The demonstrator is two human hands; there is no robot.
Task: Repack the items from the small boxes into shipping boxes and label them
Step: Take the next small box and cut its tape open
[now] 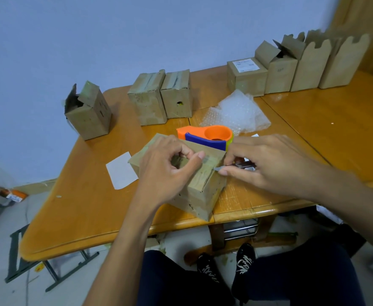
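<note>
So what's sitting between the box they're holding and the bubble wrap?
An orange and blue tape dispenser, just behind the box and in front of the bubble wrap, as the head view shows.

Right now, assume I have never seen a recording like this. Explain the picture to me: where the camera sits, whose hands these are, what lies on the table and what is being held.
There is no machine here. A person wears one wide-angle camera on the head, looking forward and down, so you see their own two bare hands. The left hand holds a taped cardboard box steady on the wooden table. The right hand grips a small knife, with its blade at the box's taped top. Behind that box lies an orange and blue tape dispenser, and behind that some bubble wrap. A white paper slip lies to the left. Further back stand more cardboard boxes: an open box, a pair of taped boxes, and a row at the right that starts with a labelled box.
</note>
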